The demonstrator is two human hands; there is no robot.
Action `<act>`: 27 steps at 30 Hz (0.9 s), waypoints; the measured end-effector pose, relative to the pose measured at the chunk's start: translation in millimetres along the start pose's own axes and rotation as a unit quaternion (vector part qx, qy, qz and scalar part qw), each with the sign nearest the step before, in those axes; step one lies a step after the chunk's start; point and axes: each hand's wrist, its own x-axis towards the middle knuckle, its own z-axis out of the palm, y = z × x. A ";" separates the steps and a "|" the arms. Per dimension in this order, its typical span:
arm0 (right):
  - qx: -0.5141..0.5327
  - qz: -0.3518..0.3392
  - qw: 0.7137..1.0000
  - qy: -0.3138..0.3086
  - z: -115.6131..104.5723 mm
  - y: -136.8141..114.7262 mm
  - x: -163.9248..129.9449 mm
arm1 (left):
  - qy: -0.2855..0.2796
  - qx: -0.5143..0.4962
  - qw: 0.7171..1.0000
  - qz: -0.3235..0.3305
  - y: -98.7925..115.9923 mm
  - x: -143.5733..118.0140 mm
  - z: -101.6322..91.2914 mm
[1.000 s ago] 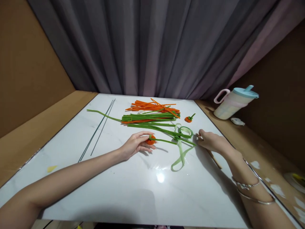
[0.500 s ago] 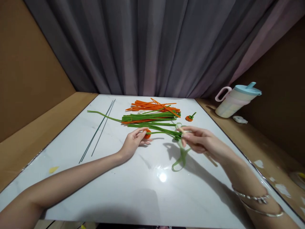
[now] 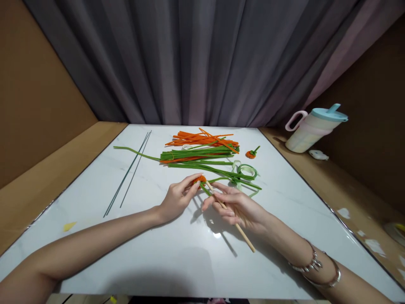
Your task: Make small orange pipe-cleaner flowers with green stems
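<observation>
My left hand (image 3: 180, 196) pinches a small orange pipe-cleaner ball (image 3: 199, 180) with green pipe-cleaner ends coming out of it. My right hand (image 3: 236, 207) is closed around a thin wooden stick (image 3: 245, 237), whose upper tip is at the ball's right side; whether it touches the ball I cannot tell. Just behind my hands lie loose green pipe cleaners (image 3: 209, 169) and a roll of pale green tape (image 3: 247, 171). A finished-looking small orange pumpkin shape with a green stem (image 3: 251, 154) rests farther back on the right.
Bundles of green (image 3: 196, 153) and orange pipe cleaners (image 3: 199, 138) lie at the back of the white table (image 3: 152, 257). Thin dark green wires (image 3: 129, 177) are on the left, near a yellow scrap (image 3: 69, 226). A lidded cup (image 3: 313, 128) stands on the right ledge.
My right hand has moved left with the wooden stick, bringing its tip to the orange ball. The tape roll, hidden before, now shows. My left hand has shifted slightly right.
</observation>
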 end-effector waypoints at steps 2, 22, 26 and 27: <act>0.003 -0.003 1.000 -0.014 -1.1 0.3 0.7 | -0.008 0.029 0.999 0.018 0.9 -1.8 -0.5; 0.019 -0.039 0.999 0.017 0.8 15.6 5.0 | -0.027 0.084 0.996 0.032 -2.3 -5.5 0.8; 0.025 -0.037 0.999 0.025 2.1 16.2 4.6 | -0.021 0.091 0.995 0.039 1.0 -5.6 0.8; 0.026 -0.036 0.999 0.029 2.1 16.5 4.5 | -0.021 0.098 0.994 0.044 1.3 -5.7 0.8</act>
